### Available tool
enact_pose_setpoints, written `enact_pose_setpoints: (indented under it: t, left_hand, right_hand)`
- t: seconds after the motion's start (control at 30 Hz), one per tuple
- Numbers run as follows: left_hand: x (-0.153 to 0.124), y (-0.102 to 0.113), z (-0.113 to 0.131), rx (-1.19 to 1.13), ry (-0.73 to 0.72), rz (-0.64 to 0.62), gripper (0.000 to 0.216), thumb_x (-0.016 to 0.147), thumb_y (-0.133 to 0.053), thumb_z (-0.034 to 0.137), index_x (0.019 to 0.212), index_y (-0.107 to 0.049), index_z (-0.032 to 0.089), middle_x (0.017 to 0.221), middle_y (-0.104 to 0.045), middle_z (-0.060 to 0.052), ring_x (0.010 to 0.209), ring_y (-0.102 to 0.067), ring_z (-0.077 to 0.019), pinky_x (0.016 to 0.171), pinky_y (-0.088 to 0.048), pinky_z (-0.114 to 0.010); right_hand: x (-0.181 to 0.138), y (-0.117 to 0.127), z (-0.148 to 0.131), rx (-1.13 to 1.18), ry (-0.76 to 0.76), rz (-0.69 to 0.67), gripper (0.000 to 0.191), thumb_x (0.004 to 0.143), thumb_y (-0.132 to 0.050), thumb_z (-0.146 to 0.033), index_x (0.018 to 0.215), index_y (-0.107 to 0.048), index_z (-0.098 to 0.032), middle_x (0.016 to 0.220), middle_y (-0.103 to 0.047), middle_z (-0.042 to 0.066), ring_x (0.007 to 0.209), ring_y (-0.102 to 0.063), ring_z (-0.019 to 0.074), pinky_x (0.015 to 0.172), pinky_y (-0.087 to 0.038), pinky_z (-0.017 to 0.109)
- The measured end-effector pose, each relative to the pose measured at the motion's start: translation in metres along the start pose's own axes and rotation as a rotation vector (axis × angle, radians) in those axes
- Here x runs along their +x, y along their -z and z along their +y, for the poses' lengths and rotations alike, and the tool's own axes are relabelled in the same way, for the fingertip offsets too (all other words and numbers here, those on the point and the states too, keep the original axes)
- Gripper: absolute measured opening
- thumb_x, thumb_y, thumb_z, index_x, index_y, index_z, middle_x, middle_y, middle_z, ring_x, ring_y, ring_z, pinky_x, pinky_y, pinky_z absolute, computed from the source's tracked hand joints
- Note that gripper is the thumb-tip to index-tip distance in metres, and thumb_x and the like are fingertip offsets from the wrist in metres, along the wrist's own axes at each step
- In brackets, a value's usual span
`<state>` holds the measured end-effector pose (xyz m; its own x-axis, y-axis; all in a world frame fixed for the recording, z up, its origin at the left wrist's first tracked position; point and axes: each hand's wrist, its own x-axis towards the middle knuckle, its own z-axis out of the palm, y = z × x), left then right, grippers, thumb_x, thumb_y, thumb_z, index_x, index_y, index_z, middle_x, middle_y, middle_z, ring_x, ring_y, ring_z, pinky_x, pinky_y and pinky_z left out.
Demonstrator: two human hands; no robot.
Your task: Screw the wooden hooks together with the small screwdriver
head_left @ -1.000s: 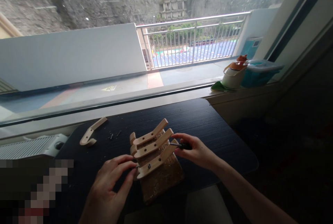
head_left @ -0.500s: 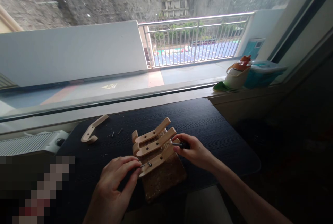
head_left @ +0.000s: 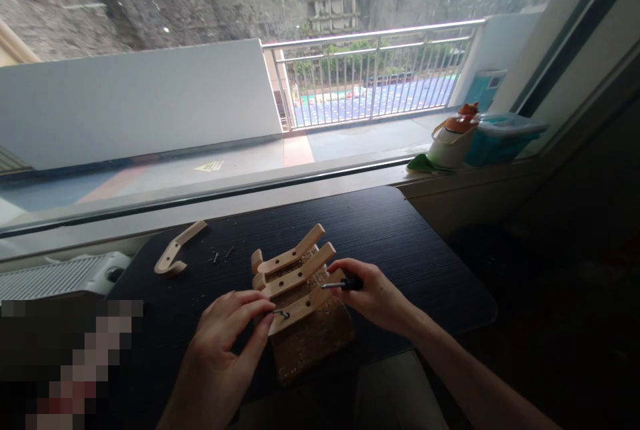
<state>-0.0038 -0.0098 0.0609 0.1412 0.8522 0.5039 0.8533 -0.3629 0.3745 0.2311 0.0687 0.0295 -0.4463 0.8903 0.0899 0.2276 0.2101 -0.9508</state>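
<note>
On the worktop [head_left: 400, 237], left hand [head_left: 225, 337] pinches a screw [head_left: 283, 314] at the hook [head_left: 306, 303]; right hand [head_left: 375, 293] (clenched) has edged its screwdriver [head_left: 345, 283] closer.

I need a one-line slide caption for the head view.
Left hand holds a screw at the nearest wooden hook; right hand grips a screwdriver.

Both hands are bare, with slender fingers and short, plain nails. The left hand [head_left: 220, 350] shows from the near left with only a bare wrist behind it. The right hand [head_left: 373, 297] leads into a long bare forearm [head_left: 465, 377] that reaches the near right edge, lean and smooth, in dim light.
</note>
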Motion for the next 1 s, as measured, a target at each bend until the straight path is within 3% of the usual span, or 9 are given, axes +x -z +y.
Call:
enact_pose_setpoints:
  t: [0.13,0.33,1.0]
  left_hand:
    - [0.018,-0.006,0.014,0.108,-0.061,-0.125,0.011,0.079,-0.057,0.021,0.083,-0.066,0.026,0.087,-0.067,0.0,0.086,-0.06,-0.0192,0.094,-0.036,-0.047]
    - [0.037,-0.02,0.025,0.18,-0.078,-0.342,0.016,0.079,-0.054,0.018,0.077,-0.067,0.027,0.082,-0.067,0.001,0.094,-0.057,-0.0211,0.101,-0.026,-0.05]
    - [0.047,-0.03,0.028,0.219,-0.105,-0.475,0.018,0.081,-0.052,0.02,0.073,-0.068,0.025,0.083,-0.067,0.0,0.095,-0.055,-0.0224,0.102,-0.022,-0.058]
  right_hand:
    - [-0.001,0.0,0.001,-0.025,0.008,-0.005,0.026,0.073,-0.059,-0.021,0.099,-0.061,-0.017,0.079,-0.061,-0.002,0.07,-0.051,0.0102,0.064,-0.04,0.021]
    - [-0.002,0.002,0.001,-0.071,0.017,-0.011,0.026,0.073,-0.057,-0.019,0.098,-0.062,-0.017,0.08,-0.063,-0.002,0.07,-0.053,0.0107,0.064,-0.04,0.022]
    - [-0.002,0.002,-0.002,-0.101,-0.014,0.004,0.027,0.071,-0.058,-0.02,0.098,-0.063,-0.018,0.08,-0.065,-0.001,0.069,-0.055,0.0114,0.062,-0.04,0.022]
